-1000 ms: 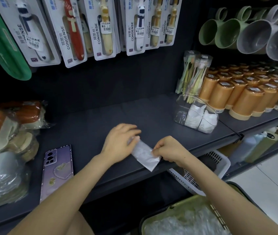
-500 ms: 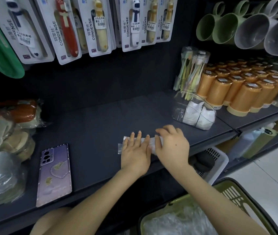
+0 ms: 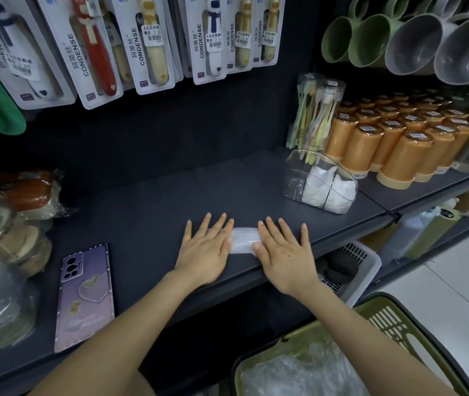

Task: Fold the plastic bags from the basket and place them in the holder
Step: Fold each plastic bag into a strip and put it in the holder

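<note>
Both hands lie flat on the dark shelf (image 3: 156, 212), palms down, near its front edge. The left hand (image 3: 207, 247) and the right hand (image 3: 284, 252) are side by side, and between them is a folded plastic bag (image 3: 243, 240), a narrow whitish strip lying across the shelf. Each hand covers one end of the strip, so only its middle part is visible. The fingers (image 3: 205, 224) of the left hand are straight and a little spread. The fingers of the right hand (image 3: 283, 228) are straight too and press down on the bag; they do not curl around it.

To the right and further back on the same shelf stands the clear holder (image 3: 294, 184). Folded white bags (image 3: 317, 187) stand inside it, in its right part. The holder is well apart from the hands. At the bottom right, lower than the shelf, is the green basket (image 3: 390, 324) with crumpled clear plastic bags (image 3: 299, 375) in it.

A purple phone (image 3: 84, 295) lies face down on the left part of the shelf. Orange cups (image 3: 399, 147) stand in rows behind the holder, and packed toothbrushes (image 3: 153, 44) hang above.
</note>
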A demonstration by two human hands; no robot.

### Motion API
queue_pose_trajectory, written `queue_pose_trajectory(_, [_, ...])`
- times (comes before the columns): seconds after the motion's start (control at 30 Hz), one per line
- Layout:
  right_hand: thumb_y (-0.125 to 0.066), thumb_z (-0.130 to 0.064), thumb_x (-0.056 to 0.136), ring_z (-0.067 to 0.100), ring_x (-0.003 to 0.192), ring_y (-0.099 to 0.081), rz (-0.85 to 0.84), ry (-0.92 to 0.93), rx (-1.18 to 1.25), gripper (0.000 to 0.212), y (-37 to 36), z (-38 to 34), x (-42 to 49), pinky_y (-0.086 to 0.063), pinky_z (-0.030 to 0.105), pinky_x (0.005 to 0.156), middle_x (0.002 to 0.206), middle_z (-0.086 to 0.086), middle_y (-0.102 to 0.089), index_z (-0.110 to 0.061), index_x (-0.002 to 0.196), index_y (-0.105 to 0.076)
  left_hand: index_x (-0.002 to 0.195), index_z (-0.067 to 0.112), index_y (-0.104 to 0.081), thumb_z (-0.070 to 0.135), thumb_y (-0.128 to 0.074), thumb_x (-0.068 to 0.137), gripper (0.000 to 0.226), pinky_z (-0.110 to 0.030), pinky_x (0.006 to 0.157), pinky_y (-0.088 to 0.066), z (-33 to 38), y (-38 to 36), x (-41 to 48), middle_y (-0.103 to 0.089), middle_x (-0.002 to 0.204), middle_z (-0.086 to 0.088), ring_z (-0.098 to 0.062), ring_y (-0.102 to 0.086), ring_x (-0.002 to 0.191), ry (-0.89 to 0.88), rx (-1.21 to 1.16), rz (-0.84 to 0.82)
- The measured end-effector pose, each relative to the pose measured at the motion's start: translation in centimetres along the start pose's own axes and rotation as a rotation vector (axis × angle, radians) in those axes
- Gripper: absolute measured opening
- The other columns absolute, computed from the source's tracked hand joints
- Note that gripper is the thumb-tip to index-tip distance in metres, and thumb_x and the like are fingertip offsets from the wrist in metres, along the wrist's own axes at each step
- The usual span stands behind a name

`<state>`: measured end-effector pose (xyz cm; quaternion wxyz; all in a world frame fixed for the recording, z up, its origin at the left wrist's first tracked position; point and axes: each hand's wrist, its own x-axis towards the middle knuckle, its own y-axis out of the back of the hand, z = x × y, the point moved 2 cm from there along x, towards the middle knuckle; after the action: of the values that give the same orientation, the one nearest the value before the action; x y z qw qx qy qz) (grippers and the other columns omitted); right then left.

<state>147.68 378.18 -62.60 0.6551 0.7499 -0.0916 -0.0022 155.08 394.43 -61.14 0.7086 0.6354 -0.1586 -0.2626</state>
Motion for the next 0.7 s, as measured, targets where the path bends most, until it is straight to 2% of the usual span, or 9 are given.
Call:
queue_pose_trajectory(0.1, [0.038, -0.067, 0.067, 0.017, 0.149, 0.000, -0.090, -0.114, -0.007, 0.109, 0.8, 1.6, -0.6, 0.012, 0.052, 0.115, 0.162, -0.006, -0.010, -0.024, 0.154, -0.011, 0.153, 0.029, 0.004, 0.037, -0.007, 0.105, 0.051, -0.047, 0.118, 0.014, 0.2, -0.1, 0.1, 0.008, 0.161, 0.013, -0.015, 0.015, 0.148, 0.004, 0.002, 0.002])
queue_pose_trajectory(0.2, [0.013, -0.061, 0.083, 0.021, 0.148, -0.013, -0.020, -0.278, 0.110, 0.092, 1.5, 1.6, -1.1, 0.002, 0.052, 0.117, 0.159, 0.003, -0.024, -0.017, 0.149, -0.034, 0.154, 0.029, 0.005, 0.037, -0.006, 0.104, 0.051, -0.048, 0.118, 0.014, 0.2, -0.2, 0.1, 0.009, 0.161, 0.012, -0.016, 0.016, 0.148, 0.009, 0.009, -0.010])
queue_pose_trajectory(0.23, [-0.001, -0.058, 0.087, 0.027, 0.142, -0.031, 0.086, -0.340, 0.111, 0.085, 1.6, 1.2, -1.3, -0.014, 0.054, 0.115, 0.150, 0.010, -0.041, -0.011, 0.136, -0.053, 0.154, 0.029, 0.005, 0.037, -0.006, 0.104, 0.051, -0.048, 0.117, 0.015, 0.2, -0.1, 0.1, 0.009, 0.161, 0.012, -0.017, 0.016, 0.148, 0.014, 0.011, -0.012])
queue_pose_trajectory(0.3, [-0.035, -0.049, 0.087, 0.036, 0.106, -0.061, 0.292, -0.374, 0.059, 0.057, 1.7, 0.1, -1.6, -0.044, 0.051, 0.090, 0.111, 0.016, -0.068, -0.006, 0.095, -0.073, 0.154, 0.028, 0.005, 0.038, -0.006, 0.104, 0.051, -0.048, 0.117, 0.015, 0.3, -0.1, 0.0, 0.009, 0.161, 0.010, -0.017, 0.016, 0.148, 0.018, 0.002, -0.014])
queue_pose_trajectory(0.4, [-0.073, -0.028, 0.073, 0.037, 0.081, -0.059, 0.387, -0.435, 0.124, 0.016, 2.2, -1.0, -1.4, -0.044, 0.043, 0.073, 0.083, 0.012, -0.065, -0.011, 0.071, -0.072, 0.154, 0.027, 0.006, 0.039, -0.006, 0.104, 0.052, -0.048, 0.117, 0.015, 0.4, -0.1, 0.0, 0.008, 0.161, 0.009, -0.017, 0.015, 0.148, 0.027, -0.024, -0.017])
queue_pose_trajectory(0.47, [-0.071, -0.019, 0.078, 0.038, 0.092, -0.056, 0.345, -0.538, 0.277, 0.005, 2.9, -1.3, -0.8, -0.039, 0.041, 0.080, 0.093, 0.010, -0.064, -0.015, 0.077, -0.075, 0.154, 0.026, 0.005, 0.041, -0.008, 0.104, 0.053, -0.046, 0.118, 0.013, 0.2, -0.1, -0.1, 0.005, 0.162, 0.008, -0.016, 0.012, 0.148, 0.042, -0.070, -0.020])
queue_pose_trajectory(0.53, [-0.060, -0.020, 0.088, 0.032, 0.103, -0.055, 0.285, -0.576, 0.359, 0.014, 3.2, -1.1, -0.3, -0.036, 0.038, 0.086, 0.104, 0.006, -0.064, -0.019, 0.090, -0.074, 0.154, 0.025, 0.000, 0.044, -0.014, 0.104, 0.056, -0.041, 0.120, 0.009, 0.1, 0.5, -0.3, -0.006, 0.162, 0.005, -0.015, 0.003, 0.149, 0.071, -0.232, 0.006])
queue_pose_trajectory(0.63, [-0.058, -0.018, 0.092, 0.022, 0.093, -0.061, 0.301, -0.501, 0.610, 0.010, 4.6, -0.6, -0.5, -0.042, 0.030, 0.075, 0.090, -0.001, -0.065, -0.015, 0.092, -0.067, 0.152, 0.023, -0.023, 0.048, -0.031, 0.101, 0.057, -0.035, 0.119, -0.014, -0.2, 2.3, -0.8, -0.034, 0.154, 0.004, -0.017, -0.027, 0.143, 0.194, -0.578, 0.130])
queue_pose_trajectory(0.7, [-0.059, -0.017, 0.092, 0.015, 0.081, -0.060, 0.274, -0.423, 0.691, 0.006, 6.1, -0.1, -0.7, -0.039, 0.027, 0.068, 0.076, -0.009, -0.061, -0.016, 0.087, -0.062, 0.147, 0.025, -0.035, 0.048, -0.048, 0.096, 0.058, -0.032, 0.110, -0.031, 0.4, 3.8, -1.0, -0.048, 0.143, 0.008, -0.016, -0.041, 0.133, 0.142, -0.531, 0.173])
